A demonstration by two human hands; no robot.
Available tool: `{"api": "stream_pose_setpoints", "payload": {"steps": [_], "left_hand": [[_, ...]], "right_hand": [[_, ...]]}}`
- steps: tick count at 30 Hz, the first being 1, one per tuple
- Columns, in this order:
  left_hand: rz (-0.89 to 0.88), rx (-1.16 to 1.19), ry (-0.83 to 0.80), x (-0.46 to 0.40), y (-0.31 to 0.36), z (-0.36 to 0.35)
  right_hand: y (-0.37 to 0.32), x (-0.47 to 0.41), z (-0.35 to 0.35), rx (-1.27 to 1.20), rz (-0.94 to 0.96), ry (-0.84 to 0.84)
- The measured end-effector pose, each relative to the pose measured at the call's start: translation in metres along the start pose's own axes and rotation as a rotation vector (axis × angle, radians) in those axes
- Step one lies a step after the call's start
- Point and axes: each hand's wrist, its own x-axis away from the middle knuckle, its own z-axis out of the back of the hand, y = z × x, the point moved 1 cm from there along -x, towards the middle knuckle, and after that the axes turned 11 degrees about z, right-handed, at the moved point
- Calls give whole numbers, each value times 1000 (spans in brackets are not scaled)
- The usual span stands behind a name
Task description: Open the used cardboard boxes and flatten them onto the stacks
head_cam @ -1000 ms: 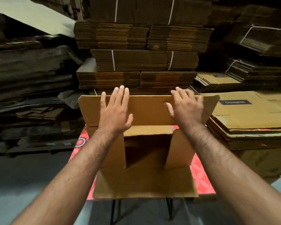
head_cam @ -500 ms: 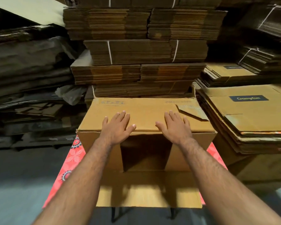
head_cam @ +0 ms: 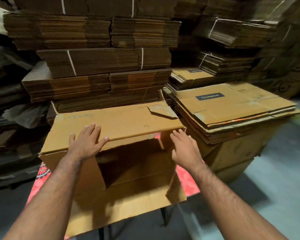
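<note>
An open cardboard box [head_cam: 114,153] lies on its side on a small table [head_cam: 187,179] covered with a red patterned cloth, its open mouth facing the person. The top panel is roughly level; a torn corner piece [head_cam: 161,110] lies folded back at its far right. The bottom flap [head_cam: 121,210] juts out past the near edge of the table. The 2 side flaps stand out on either side of the mouth.

Left hand [head_cam: 86,142]: laid flat on the top panel near its front edge, fingers straight and slightly spread, thumb along the edge. It presses or rests there — no grasp.

Right hand [head_cam: 184,149]: fingers extended and relaxed, held at the box's right front corner just under the top panel's edge. Whether the fingertips touch the cardboard cannot be told. It holds nothing. The 2 hands are well apart, one toward each side of the box.

Just to the right of the table stands a stack of flattened boxes [head_cam: 232,108]; the top sheet carries a dark label [head_cam: 210,96] reading "Crompton". Behind the box rise tall bundles of flattened cardboard [head_cam: 100,61] tied with white string. More tied bundles [head_cam: 225,63] sit at the far right — that part is blurred.
</note>
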Motion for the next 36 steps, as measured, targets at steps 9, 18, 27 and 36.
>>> {"api": "stream_pose_setpoints", "payload": {"steps": [9, 18, 27, 36], "left_hand": [[13, 36, 22, 0, 1, -4], [15, -6, 31, 6, 10, -5], [136, -95, 124, 13, 17, -15], [381, 65, 132, 31, 11, -7]], "right_hand": [[65, 45, 16, 219, -99, -75], [-45, -78, 14, -47, 225, 56], [-102, -168, -21, -121, 365, -135], [-77, -180, -28, -102, 345, -73]]}}
